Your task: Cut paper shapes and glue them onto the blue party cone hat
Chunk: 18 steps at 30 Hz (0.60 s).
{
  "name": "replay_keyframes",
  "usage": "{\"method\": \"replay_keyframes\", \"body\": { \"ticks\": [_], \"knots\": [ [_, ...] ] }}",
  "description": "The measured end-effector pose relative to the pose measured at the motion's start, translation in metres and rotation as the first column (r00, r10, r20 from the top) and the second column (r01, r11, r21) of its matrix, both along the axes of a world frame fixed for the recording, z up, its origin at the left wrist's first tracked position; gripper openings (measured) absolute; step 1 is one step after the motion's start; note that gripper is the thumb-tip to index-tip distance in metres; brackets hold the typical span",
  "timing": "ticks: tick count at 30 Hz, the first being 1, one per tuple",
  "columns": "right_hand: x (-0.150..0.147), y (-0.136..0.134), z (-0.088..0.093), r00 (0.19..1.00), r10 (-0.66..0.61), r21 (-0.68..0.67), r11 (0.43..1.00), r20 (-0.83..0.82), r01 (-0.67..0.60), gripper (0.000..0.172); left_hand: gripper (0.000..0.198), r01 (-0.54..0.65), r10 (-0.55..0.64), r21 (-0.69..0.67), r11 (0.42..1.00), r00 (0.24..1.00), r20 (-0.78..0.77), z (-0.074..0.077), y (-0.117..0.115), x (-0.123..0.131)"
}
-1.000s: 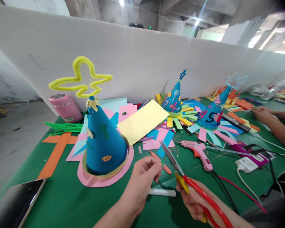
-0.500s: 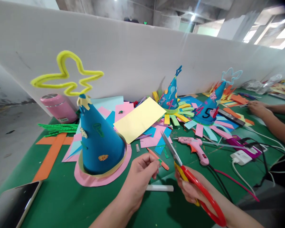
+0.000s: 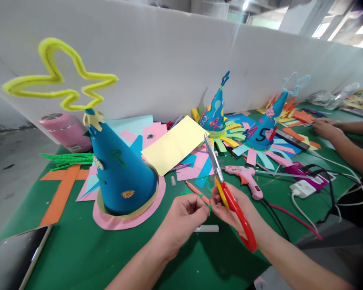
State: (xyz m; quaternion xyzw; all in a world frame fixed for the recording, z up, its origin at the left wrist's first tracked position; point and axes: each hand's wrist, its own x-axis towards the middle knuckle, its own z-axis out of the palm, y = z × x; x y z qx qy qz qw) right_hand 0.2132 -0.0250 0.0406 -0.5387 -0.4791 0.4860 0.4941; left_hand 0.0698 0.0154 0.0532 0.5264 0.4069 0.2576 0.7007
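Two bare hands come close together over a green counter [image 3: 133,257], fingertips nearly meeting; whether they touch cannot be told. The left hand [image 3: 183,215] pinches a tiny green scrap [image 3: 209,208], its material too small to make out. The right hand [image 3: 246,205] grips steel-bladed scissors with red and yellow handles [image 3: 228,196], blades pointing up and away from the person. Just beneath the hands lies a white cylindrical stick [image 3: 210,228]; just beyond them, a slim orange marker [image 3: 192,187]. Left of the left hand stands a blue paper cone hat with a pink brim [image 3: 125,173], topped by a fuzzy yellow wire outline [image 3: 102,75]. Beyond the hands rests a pale yellow rectangular paper sheet [image 3: 175,145]. A pink glue gun [image 3: 244,174] lies just beyond the right hand, while another person's hand [image 3: 325,129] works well off to the right.
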Motion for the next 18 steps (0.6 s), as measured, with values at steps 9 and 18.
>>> {"method": "replay_keyframes", "body": {
  "ticks": [9, 18],
  "knots": [
    [-0.007, 0.0066, 0.0055, 0.987, -0.086, -0.114, 0.991, -0.134, 0.071, 0.03, 0.022, -0.038, 0.038, 0.009, 0.999, 0.999, 0.012, -0.0003, 0.0017, 0.0004],
    [-0.0033, 0.0002, 0.0017, 0.99, 0.031, -0.052, 0.998, -0.139, -0.038, 0.028, 0.022, -0.054, 0.054, 0.006, 0.999, 0.998, 0.029, -0.0009, 0.0013, 0.0009]
  ]
}}
